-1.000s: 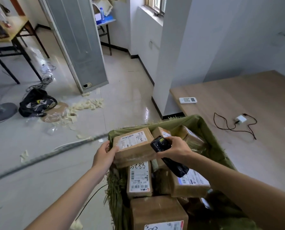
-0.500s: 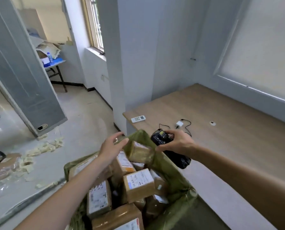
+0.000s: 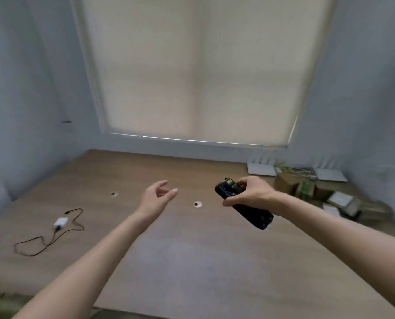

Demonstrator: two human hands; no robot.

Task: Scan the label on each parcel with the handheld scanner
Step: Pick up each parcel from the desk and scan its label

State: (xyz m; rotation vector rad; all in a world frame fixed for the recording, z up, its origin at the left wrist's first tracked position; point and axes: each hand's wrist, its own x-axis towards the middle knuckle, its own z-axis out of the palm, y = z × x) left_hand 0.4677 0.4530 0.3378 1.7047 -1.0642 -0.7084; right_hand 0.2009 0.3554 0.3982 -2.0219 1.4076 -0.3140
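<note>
Soft, even daylight comes through the drawn roller blind [image 3: 198, 70] at the top centre of the frame, with a thin bright strip leaking along its lower edge. The side walls look cool and dim. The wooden platform [image 3: 192, 261] carries a pale sheen at lower centre and almost no hard shadows. The whole picture is soft, with motion smear heaviest over the boxes [image 3: 307, 187] at right. Wide-angle bending tilts the blind's edges.

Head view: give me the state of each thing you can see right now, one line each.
left hand: empty, fingers relaxed, above the platform.
right hand: grips the scanner.
scanner: held tilted, aimed at no label.
charger cable: loose on the wooden platform.
window blind: drawn down.
</note>
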